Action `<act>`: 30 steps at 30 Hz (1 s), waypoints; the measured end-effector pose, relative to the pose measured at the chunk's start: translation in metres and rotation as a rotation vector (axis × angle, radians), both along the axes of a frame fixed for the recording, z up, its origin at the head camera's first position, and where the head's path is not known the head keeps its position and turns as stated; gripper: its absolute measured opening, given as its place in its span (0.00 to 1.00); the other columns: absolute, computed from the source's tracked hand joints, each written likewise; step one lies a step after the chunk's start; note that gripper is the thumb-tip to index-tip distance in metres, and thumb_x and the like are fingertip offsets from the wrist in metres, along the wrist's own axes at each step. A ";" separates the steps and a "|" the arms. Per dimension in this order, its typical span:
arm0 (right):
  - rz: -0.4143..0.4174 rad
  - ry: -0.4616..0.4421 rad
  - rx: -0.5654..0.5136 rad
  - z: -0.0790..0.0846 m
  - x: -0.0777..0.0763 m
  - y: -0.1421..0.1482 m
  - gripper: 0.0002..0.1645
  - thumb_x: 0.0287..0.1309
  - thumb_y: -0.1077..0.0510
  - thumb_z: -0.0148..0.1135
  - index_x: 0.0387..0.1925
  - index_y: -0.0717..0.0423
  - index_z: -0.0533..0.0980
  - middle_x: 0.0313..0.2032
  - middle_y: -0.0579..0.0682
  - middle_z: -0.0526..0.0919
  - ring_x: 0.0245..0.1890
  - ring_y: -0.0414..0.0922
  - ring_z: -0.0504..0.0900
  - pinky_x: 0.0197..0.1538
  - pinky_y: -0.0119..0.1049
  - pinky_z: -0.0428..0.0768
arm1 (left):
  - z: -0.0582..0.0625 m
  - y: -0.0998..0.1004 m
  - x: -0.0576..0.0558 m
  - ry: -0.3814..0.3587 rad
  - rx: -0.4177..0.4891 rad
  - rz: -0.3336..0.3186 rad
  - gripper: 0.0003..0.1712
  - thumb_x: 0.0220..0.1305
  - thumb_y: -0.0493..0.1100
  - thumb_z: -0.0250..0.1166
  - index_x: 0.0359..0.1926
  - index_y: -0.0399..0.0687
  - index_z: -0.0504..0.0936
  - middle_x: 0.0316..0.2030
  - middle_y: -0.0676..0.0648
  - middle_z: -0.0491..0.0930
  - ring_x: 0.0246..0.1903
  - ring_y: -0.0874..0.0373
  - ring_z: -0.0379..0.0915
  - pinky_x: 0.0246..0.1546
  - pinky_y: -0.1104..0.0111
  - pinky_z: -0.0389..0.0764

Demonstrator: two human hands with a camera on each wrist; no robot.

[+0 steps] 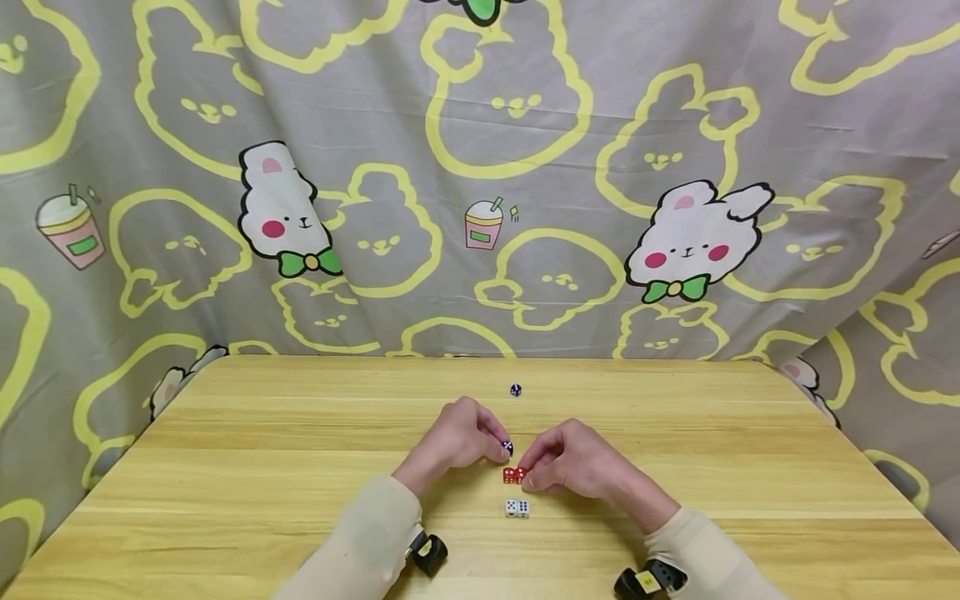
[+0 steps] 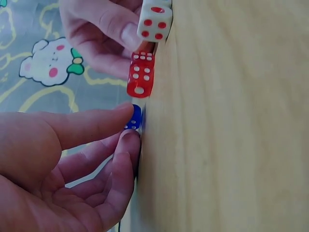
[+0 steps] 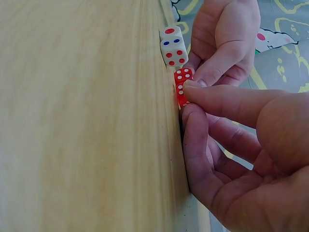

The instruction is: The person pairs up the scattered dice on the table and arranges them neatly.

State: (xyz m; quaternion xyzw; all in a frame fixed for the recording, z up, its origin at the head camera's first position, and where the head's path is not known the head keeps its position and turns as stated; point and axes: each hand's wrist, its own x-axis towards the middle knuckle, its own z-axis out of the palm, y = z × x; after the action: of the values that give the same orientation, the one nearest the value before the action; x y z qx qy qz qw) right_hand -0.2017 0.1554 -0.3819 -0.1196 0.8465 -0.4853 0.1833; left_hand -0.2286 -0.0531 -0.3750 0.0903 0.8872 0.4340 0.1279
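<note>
My left hand (image 1: 463,433) pinches a dark blue die (image 1: 507,447) between thumb and fingertips, low over the table. In the left wrist view this blue die (image 2: 136,117) is partly covered by the thumb. My right hand (image 1: 576,460) pinches the right one of two red dice (image 1: 509,476), which sit side by side. Its thumb overlaps that red die (image 3: 181,90) in the right wrist view. Nearer the body, two white dice (image 1: 517,508) stand together in a row. Another dark blue die (image 1: 515,389) lies alone beyond both hands.
The light wooden table (image 1: 262,467) runs back to a grey curtain (image 1: 525,283) printed with yellow outlines and white rabbits. Dark camera mounts sit on both wrists, the left mount (image 1: 429,554) close over the tabletop.
</note>
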 end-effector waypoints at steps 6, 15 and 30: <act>0.000 -0.003 0.008 0.001 0.001 -0.002 0.10 0.52 0.65 0.81 0.37 0.59 0.89 0.29 0.50 0.87 0.28 0.41 0.80 0.33 0.35 0.83 | 0.000 0.001 0.002 -0.002 0.003 0.007 0.08 0.53 0.32 0.81 0.31 0.47 0.90 0.30 0.51 0.88 0.33 0.55 0.76 0.35 0.68 0.74; -0.008 -0.001 0.011 0.002 0.000 -0.002 0.10 0.51 0.64 0.81 0.36 0.58 0.89 0.29 0.49 0.87 0.28 0.40 0.80 0.33 0.34 0.81 | 0.003 0.001 0.002 -0.006 0.006 0.007 0.08 0.53 0.31 0.81 0.31 0.46 0.90 0.29 0.50 0.87 0.31 0.56 0.76 0.34 0.68 0.74; -0.013 -0.005 0.012 0.002 0.002 -0.002 0.10 0.51 0.65 0.81 0.37 0.59 0.89 0.29 0.50 0.87 0.29 0.41 0.80 0.33 0.34 0.82 | 0.003 0.000 0.002 -0.026 0.008 0.005 0.08 0.54 0.31 0.81 0.32 0.45 0.91 0.26 0.51 0.87 0.28 0.58 0.77 0.33 0.71 0.74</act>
State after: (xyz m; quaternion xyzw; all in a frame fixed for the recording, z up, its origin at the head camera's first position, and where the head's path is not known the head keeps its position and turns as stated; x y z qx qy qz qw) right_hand -0.2000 0.1536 -0.3796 -0.1119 0.8496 -0.4818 0.1831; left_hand -0.2270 -0.0527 -0.3718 0.0830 0.8839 0.4391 0.1382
